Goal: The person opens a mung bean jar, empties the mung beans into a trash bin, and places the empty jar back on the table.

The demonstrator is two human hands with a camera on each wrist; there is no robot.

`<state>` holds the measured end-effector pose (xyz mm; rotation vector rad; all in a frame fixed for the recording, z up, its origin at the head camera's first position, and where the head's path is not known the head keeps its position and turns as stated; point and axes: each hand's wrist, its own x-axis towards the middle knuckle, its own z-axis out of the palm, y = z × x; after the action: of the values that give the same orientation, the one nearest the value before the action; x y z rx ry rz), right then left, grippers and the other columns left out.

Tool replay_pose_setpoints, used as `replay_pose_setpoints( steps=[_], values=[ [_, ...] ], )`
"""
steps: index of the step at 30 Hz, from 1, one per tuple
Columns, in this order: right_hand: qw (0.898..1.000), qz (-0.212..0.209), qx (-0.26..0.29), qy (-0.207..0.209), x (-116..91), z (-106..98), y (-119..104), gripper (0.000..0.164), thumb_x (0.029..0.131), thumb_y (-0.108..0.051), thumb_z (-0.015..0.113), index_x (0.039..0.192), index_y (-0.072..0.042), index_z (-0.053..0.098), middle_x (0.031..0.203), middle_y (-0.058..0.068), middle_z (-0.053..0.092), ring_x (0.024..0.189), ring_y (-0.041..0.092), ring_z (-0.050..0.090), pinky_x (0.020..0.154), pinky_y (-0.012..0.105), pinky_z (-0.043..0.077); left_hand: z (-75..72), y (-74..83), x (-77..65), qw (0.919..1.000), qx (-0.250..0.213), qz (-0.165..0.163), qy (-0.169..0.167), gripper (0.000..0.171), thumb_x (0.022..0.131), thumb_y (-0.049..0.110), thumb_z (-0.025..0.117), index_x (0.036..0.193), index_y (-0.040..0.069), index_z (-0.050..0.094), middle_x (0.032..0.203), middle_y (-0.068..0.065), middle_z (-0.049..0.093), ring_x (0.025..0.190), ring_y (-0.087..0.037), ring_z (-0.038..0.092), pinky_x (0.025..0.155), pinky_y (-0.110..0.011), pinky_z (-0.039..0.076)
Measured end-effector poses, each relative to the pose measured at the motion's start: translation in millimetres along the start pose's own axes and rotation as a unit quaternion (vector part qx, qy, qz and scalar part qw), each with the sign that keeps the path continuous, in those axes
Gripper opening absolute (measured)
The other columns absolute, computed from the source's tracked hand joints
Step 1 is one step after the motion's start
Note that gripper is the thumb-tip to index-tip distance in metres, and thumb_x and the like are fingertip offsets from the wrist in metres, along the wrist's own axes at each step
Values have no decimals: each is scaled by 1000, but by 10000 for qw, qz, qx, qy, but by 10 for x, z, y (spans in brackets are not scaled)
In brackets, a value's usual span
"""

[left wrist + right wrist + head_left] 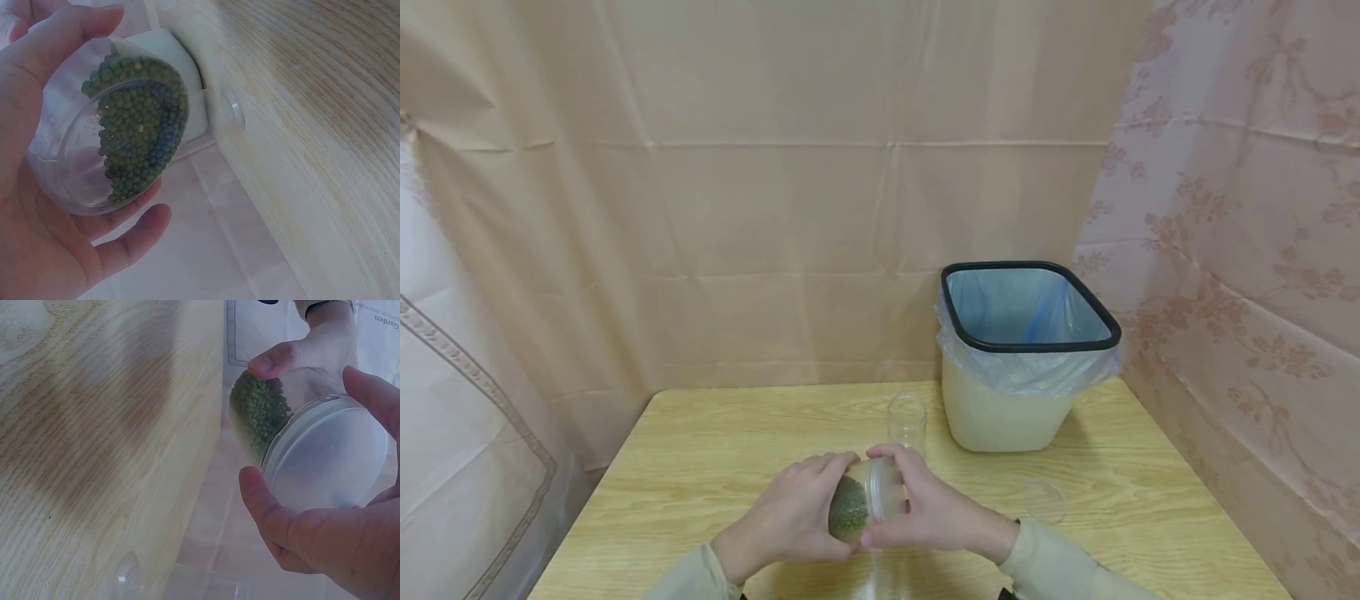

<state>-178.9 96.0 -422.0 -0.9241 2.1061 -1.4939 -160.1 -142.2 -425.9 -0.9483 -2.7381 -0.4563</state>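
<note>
A clear plastic jar (859, 473), partly filled with small green beans (137, 125) that look like mung beans, is held tilted on its side above the table. My left hand (797, 510) grips the jar's body, with thumb and fingers on opposite sides of it. At the jar's other end is a translucent white lid (328, 453). My right hand (934, 508) holds the lid's rim between thumb and fingers. In the left wrist view the beans (134, 150) lie to one side against the jar's base.
Behind the hands a clear empty container (907, 419) stands on the wood-grain table (722, 433). To the right lies a clear round lid (1045, 500). A cream bin (1000, 417) with a black rim and a plastic liner stands at the back right, near the curtains.
</note>
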Motion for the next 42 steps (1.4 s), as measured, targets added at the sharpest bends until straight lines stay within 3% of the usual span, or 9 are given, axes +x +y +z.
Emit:
replay_pose_setpoints(
  steps=[4, 9, 16, 20, 23, 28, 31, 36, 42],
  values=[
    [9997, -56, -237, 78, -12, -15, -1, 85, 84, -27, 85, 149, -16, 32, 144, 15, 32, 127, 30, 41, 92, 44, 53, -1, -5, 10, 9999, -100, 60, 41, 94, 60, 48, 91, 135, 6, 53, 119, -6, 68, 93, -13, 63, 73, -29, 55],
    [9973, -344, -635, 116, -36, -48, -8, 87, 81, -31, 87, 150, -19, 34, 134, 7, 37, 124, 27, 43, 91, 37, 52, -25, -11, 23, 9994, -329, 129, 12, 95, 61, 48, 91, 135, 3, 53, 117, -5, 67, 92, -10, 61, 72, -28, 54],
    [9932, -766, -871, 69, -63, -111, -33, 90, 81, -31, 87, 152, -18, 33, 140, 4, 38, 133, 32, 39, 96, 37, 50, -91, -32, 76, 9983, -503, 279, -86, 92, 61, 43, 92, 134, 2, 54, 119, -8, 67, 94, -13, 62, 73, -26, 54],
    [9884, -1038, -1104, 103, -59, -127, -53, 89, 80, -27, 88, 152, -17, 35, 135, 2, 38, 126, 25, 44, 96, 36, 51, -115, -48, 96, 9978, -546, 371, -82, 93, 62, 43, 92, 135, 2, 53, 118, -6, 67, 95, -13, 62, 74, -26, 55],
    [9795, -1420, -1425, 125, -42, -122, -61, 88, 79, -21, 89, 151, -17, 38, 135, 1, 38, 124, 22, 46, 95, 36, 52, -130, -63, 89, 9976, -564, 382, -98, 94, 63, 45, 92, 136, 1, 52, 117, -5, 67, 95, -12, 62, 75, -26, 55],
    [9591, -1934, -2062, 108, -15, -105, -70, 89, 79, -16, 88, 152, -17, 38, 142, -2, 36, 129, 19, 43, 104, 39, 47, -150, -83, 60, 9976, -588, 349, -137, 95, 63, 48, 91, 136, 2, 52, 115, -2, 67, 93, -10, 61, 74, -25, 54],
    [9535, -2077, -2182, 48, -10, -107, -68, 93, 81, -23, 87, 155, -16, 32, 148, 0, 33, 134, 19, 39, 107, 40, 44, -163, -83, 45, 9977, -573, 336, -124, 94, 63, 50, 91, 136, 3, 53, 115, -1, 67, 93, -9, 61, 74, -26, 54],
    [9618, -1882, -1985, 81, -17, -94, -59, 107, 82, -38, 85, 161, -16, 16, 155, 4, 28, 136, 22, 38, 100, 41, 49, -166, -78, 15, 9986, -359, 381, 87, 91, 59, 47, 93, 130, 3, 56, 112, -1, 68, 91, -9, 61, 74, -27, 55],
    [9786, -1215, -1651, 187, -10, -50, -39, 110, 81, -44, 85, 162, -22, 13, 153, 4, 31, 128, 19, 44, 95, 34, 51, -112, -72, 11, 9984, -68, 507, 255, 92, 57, 45, 94, 129, 2, 57, 113, -5, 69, 92, -13, 64, 75, -30, 56]
  ],
)
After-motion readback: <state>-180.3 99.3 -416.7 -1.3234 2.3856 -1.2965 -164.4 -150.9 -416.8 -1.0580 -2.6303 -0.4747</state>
